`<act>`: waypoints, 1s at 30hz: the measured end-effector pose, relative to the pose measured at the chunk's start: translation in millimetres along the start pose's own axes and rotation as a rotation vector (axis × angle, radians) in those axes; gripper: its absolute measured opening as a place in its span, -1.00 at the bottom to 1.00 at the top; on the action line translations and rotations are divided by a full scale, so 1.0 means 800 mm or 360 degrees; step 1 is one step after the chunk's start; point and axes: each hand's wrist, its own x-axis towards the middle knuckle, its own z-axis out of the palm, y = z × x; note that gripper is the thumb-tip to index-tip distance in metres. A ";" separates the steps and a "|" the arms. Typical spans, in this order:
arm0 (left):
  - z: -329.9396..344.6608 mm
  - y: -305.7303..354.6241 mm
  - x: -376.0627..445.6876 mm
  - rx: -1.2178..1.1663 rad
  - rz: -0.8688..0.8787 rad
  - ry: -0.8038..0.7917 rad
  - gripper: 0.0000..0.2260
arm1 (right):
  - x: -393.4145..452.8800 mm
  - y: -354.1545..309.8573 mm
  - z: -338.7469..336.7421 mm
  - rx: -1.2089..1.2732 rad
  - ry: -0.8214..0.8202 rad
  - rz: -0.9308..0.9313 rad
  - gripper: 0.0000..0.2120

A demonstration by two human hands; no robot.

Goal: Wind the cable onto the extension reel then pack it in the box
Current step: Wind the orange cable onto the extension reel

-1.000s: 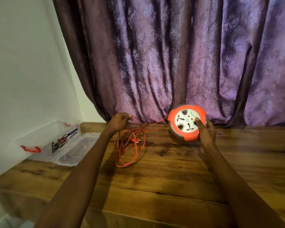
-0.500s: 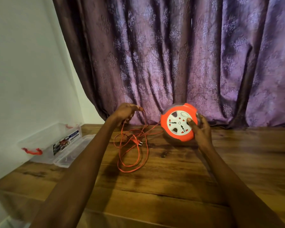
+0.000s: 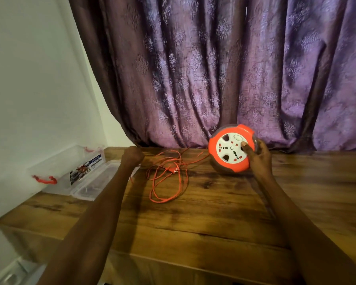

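Behind the curled left hand [image 3: 132,156], cable [image 3: 169,177] grip unclear.

head cam only | looked forward and down over table [image 3: 214,219] | faced curtain [image 3: 214,68] | near, arm's reach | no shared view

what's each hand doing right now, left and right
Left hand: fingers curled, apparently holding the orange cable, though the grip itself is hidden.
Right hand: grips the extension reel, thumb on its white face.
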 end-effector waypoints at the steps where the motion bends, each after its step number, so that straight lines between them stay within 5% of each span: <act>1: 0.004 0.007 -0.008 0.0015 0.0135 0.0056 -0.72 | 0.000 0.001 0.001 0.0004 0.0002 0.0005 -0.63; 3: 0.015 0.027 -0.030 0.0008 0.0477 0.0161 -0.70 | 0.000 0.002 0.004 0.0003 0.0010 0.0013 -0.64; 8: 0.062 0.070 -0.077 0.0268 0.0798 -0.0272 -0.30 | 0.000 0.003 0.006 0.0002 0.0016 0.0012 -0.63; 12: 0.077 0.069 -0.075 0.0103 0.0608 -0.0610 -0.68 | -0.005 0.002 0.006 0.0028 0.0018 0.0044 -0.61; 14: 0.075 0.064 -0.067 0.0064 0.0564 -0.0515 -0.84 | -0.006 0.003 0.005 0.0052 0.0023 0.0044 -0.61; 20: 0.025 0.030 -0.026 0.0257 0.0202 0.0125 -0.71 | -0.006 0.007 0.000 0.0090 0.0006 0.0098 -0.65; 23: 0.013 0.004 -0.011 0.0571 0.0189 0.0207 -0.73 | -0.005 0.010 -0.003 0.0080 0.0022 0.0101 -0.69; 30: 0.023 -0.033 -0.011 0.0789 0.1122 -0.0202 -0.74 | -0.004 0.013 -0.004 0.0052 0.0038 0.0110 -0.73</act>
